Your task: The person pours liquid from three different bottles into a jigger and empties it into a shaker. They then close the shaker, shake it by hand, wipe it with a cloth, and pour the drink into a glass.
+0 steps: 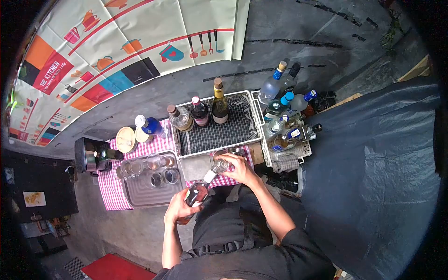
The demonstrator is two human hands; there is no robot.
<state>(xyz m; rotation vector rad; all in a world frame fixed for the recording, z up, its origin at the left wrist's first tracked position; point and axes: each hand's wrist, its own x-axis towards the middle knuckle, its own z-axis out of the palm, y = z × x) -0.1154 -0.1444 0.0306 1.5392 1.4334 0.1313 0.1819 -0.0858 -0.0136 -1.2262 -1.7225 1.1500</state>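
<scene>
My left hand (176, 208) is wrapped round the body of a dark bottle (196, 193), which is tilted with its neck up and to the right. At the bottle's mouth, my right hand (239, 169) holds a small clear glass (220, 164) between its fingers. Whether glass and bottle touch, I cannot tell. To the left lies a grey tray (140, 198) with several glasses, among them a short dark one (171, 175). A grey mat (198, 169) is just behind the bottle's neck.
Behind my hands, a white basket (200, 151) holds three bottles on checked cloth. At right, a second rack (302, 151) is crowded with bottles. A blue bottle (151, 126), round wooden lids (126, 139) and a black machine (86, 154) stand at left.
</scene>
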